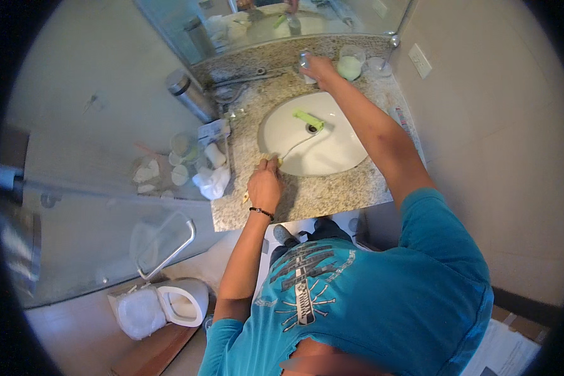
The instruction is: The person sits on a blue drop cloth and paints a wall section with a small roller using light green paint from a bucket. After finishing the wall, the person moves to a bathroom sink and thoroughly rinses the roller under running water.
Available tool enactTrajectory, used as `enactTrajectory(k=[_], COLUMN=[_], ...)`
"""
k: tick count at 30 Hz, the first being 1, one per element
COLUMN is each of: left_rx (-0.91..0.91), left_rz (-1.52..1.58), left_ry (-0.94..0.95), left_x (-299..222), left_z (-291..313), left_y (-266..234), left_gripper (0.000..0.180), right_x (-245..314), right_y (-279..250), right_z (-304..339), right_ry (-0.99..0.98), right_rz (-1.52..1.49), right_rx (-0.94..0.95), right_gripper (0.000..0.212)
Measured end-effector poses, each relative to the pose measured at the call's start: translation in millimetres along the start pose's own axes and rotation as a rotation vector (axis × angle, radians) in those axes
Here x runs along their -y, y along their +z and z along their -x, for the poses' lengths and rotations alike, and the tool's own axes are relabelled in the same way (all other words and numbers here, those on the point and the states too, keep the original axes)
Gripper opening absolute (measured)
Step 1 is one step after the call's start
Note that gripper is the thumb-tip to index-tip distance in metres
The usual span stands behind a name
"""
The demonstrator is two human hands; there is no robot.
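Observation:
My left hand (265,187) is closed at the front left of the white sink basin (272,135). It grips the yellow handle of what looks like a small paint roller (308,118). A thin bent metal rod joins the handle to a lime-green sleeve lying in the basin beside the drain (311,128). Across the basin reaches my right arm. Its hand (320,70) is closed around a shiny metal tap (304,61) behind the basin; the fingers partly hide the tap. Whether water runs is too small to tell.
Behind the right hand stand a glass cup with pale green contents (351,64) and a clear container (378,67). On the left are a steel flask (191,95), a hose (244,80) and a white plastic bag (212,182). A mirror (257,25) borders the granite counter (332,191).

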State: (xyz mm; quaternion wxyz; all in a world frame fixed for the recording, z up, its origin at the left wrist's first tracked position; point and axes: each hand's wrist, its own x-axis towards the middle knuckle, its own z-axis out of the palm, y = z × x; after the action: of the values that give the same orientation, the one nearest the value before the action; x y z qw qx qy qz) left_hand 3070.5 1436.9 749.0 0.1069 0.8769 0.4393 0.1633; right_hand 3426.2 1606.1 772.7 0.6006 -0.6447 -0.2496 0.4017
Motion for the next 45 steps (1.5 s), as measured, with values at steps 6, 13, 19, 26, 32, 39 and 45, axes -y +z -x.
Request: enactTrajectory(k=[6,13,19,26,32,39,45], left_rx=[0.016,-0.015,0.021,0.352,0.388,-0.213,0.171], left_rz=[-0.121,-0.27,-0.294,0.01,0.054,0.355,0.206], left_ry=[0.005,0.044,0.038,-0.196,-0.153,0.019,-0.18], left_x=[-20.1,-35.4,-43.8,-36.1,-40.2,-61.0,-82.3], left_z=[-59.6,-99.7,-97.1,-79.2,-122.6,-293.9,-346.2], left_y=[42.2,54.8,58.9,53.1,29.7,12.4,38.4], left_gripper=[0.035,0.033,0.034,0.046,0.046,0.051,0.042], right_x=[-8.6,-168.7,-207.5,-226.2,-247.0,-228.7,-224.5], right_y=[-11.3,-49.1,-30.8,-21.4,-26.5,-44.6,-39.7], right_z=[-6.8,13.3,-7.0,-3.9,-26.8,-39.5,-53.4], right_ry=[-0.042,-0.205,-0.22,-0.195,-0.12,-0.037,-0.188], right_rz=[-0.325,0.654,0.588,0.599,0.387,0.331,0.424], right_rx=[0.111,0.033,0.064,0.198,0.357,0.586,0.598], right_gripper=[0.048,0.052,0.059,0.063,0.057,0.046,0.051])
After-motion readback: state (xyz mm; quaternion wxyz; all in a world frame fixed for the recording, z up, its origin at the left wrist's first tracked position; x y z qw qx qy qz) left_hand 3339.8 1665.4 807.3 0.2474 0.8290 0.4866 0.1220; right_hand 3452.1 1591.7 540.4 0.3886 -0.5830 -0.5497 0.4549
